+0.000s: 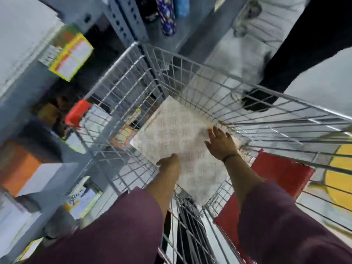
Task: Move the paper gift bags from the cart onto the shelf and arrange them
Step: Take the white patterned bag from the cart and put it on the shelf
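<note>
- My sleeves [118, 225] are filling the bottom of the frame, both forearms reaching forward and down into the cart [122, 88].
- My left hand [169, 164] is gripping the near left corner of the bags [171, 134], thumb on top and the other fingers hidden beneath, so I am judging it clenched on the stack.
- My right hand [221, 143] is lying flat on the right edge of the bags, fingers spread and not curled round anything; it is pressing, not grasping.
- The bags are lying flat inside the cart at the centre of the frame, a pale patterned slab with its long axis running from lower right, under my right forearm, up toward the far corner at upper centre.
- Both hands are touching the slab at its near half, left on the corner, right a little farther along the edge; the far half is lying unsupported by me.
- The shelf [28, 103] is standing to the left of the frame, just beside the cart's left wall, so I am judging the lift must go up over that wall and leftward.
- A red flap [282, 172] is sitting at lower right, apart from the bags.
</note>
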Available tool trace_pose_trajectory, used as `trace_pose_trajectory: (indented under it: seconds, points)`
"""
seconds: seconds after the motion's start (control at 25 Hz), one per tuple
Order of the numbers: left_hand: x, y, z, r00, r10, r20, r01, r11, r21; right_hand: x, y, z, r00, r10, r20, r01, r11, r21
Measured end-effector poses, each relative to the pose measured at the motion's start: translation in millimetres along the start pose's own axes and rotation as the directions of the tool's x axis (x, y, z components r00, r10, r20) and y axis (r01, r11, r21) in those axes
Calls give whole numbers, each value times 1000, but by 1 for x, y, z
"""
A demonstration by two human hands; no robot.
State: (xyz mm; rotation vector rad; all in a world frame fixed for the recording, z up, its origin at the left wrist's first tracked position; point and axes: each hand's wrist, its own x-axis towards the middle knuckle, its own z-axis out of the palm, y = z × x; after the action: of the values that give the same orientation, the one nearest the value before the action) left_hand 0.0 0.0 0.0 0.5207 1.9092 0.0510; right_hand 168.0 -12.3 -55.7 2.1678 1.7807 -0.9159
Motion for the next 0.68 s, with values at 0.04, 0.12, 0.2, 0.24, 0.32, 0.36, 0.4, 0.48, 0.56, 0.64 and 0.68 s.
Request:
trace_pose_trajectory:
  seconds: [0.04, 0.12, 0.2, 0.24, 0.32, 0.36, 0.4, 0.48, 0.56, 0.64, 0.68]
  points:
    - [6, -5, 0, 999, -46, 18, 47, 999, -9, 5, 5, 6, 998, 52, 37, -53, 998, 26]
    - [22, -16, -1, 989, -134, 56, 134, 991, 7, 13, 17, 19, 990, 113, 83, -118, 991, 66]
    - [31, -21, -7, 979, -193, 65, 193, 981, 1, 13, 23, 27, 982, 142, 127, -152, 986, 70]
    - [35, -21, -6, 980, -194, 44, 194, 981, 2, 13, 24, 28, 981, 146, 125, -155, 986, 63]
    - [33, -17, -7, 987, -157, 17, 150, 968, 202, 13, 26, 21, 983, 161, 85, -164, 986, 38]
    - [30, -17, -9, 992, -121, 28, 103, 927, 361, 14, 26, 17, 982, 174, 74, -177, 984, 32]
    - [22, -16, -11, 991, -133, 3, 123, 927, 354, 13, 28, 12, 978, 194, 77, -197, 980, 30]
    - [12, -16, -17, 974, -188, -127, 192, 981, 18, 11, 31, -2, 968, 234, 86, -238, 971, 37]
    - [-2, -21, -25, 995, -8, -99, 49, 911, 409, 9, 33, -19, 963, 257, 86, -262, 963, 63]
    - [-20, -7, -32, 990, 104, -99, -27, 812, 583, 2, 28, -35, 958, 277, 75, -284, 953, 105]
    - [-26, 0, -35, 985, 129, -114, -39, 815, 578, -1, 26, -43, 952, 296, 76, -304, 940, 152]
